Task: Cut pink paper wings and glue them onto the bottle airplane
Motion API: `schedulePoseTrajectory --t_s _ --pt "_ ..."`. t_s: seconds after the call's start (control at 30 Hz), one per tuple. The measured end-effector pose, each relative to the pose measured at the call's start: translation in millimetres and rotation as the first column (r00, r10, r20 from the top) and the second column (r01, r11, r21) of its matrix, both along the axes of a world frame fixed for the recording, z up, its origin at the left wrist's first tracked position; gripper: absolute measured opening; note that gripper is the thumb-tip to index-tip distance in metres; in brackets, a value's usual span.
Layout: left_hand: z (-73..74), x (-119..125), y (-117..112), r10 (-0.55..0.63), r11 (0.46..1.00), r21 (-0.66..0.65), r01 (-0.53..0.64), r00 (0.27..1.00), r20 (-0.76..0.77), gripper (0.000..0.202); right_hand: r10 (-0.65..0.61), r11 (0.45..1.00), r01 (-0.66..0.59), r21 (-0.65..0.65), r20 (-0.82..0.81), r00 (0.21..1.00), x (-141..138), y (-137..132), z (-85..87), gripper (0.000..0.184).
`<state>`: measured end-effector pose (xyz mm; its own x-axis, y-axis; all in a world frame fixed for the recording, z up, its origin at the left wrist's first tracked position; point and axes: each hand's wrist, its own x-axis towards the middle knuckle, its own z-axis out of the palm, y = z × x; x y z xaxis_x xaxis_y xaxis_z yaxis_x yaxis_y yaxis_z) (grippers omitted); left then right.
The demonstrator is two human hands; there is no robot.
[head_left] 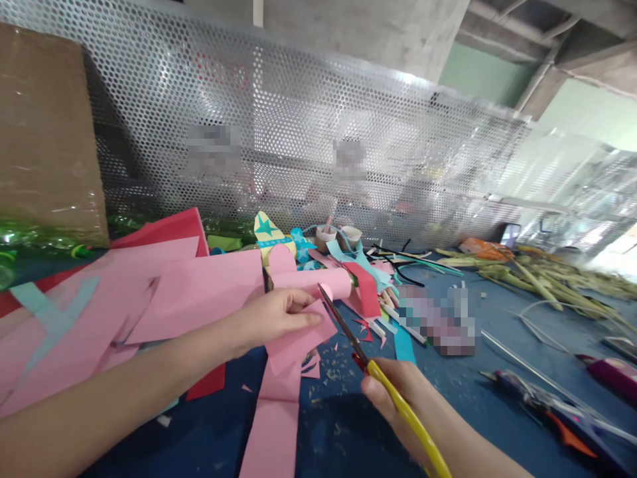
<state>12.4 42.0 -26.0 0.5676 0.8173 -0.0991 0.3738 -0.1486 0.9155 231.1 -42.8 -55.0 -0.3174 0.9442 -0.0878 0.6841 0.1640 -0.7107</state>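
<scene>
The left hand point(286, 315) pinches a small pink paper piece point(298, 342) at the middle of the blue table point(338, 425), thumb laid on top; the other fingers curl in, their tips partly hidden by the paper. The right hand point(405, 392), nearer and to the right, is closed around the yellow-handled scissors point(405, 411), so its fingers cover part of the grips, and the handle ends are cut off at the near edge. The blades point far and left, just beside the paper's right edge; they seem nearly together, though whether they touch the paper cannot be told.

Beyond the left hand lies a pink paper roll point(333, 283), partly covered by it. A long pink strip point(273, 425) runs out of view at the near edge. To the right, a blurred patch point(440, 322) hides whatever lies there. Farther right, a purple tool point(612, 375) is cut off by the frame.
</scene>
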Motion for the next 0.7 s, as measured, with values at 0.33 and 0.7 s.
schedulePoseTrajectory --t_s 0.33,0.7 --pt "59.9 -58.0 31.1 0.248 0.910 0.411 -0.051 0.862 -0.442 0.035 0.060 0.991 0.024 -0.135 0.582 0.811 45.6 -2.7 41.8 0.041" --pt "47.4 -65.1 48.2 0.481 0.772 0.635 0.021 0.633 -0.607 0.044 -0.046 0.991 0.112 -0.075 0.594 0.803 95.3 -8.3 40.4 0.064"
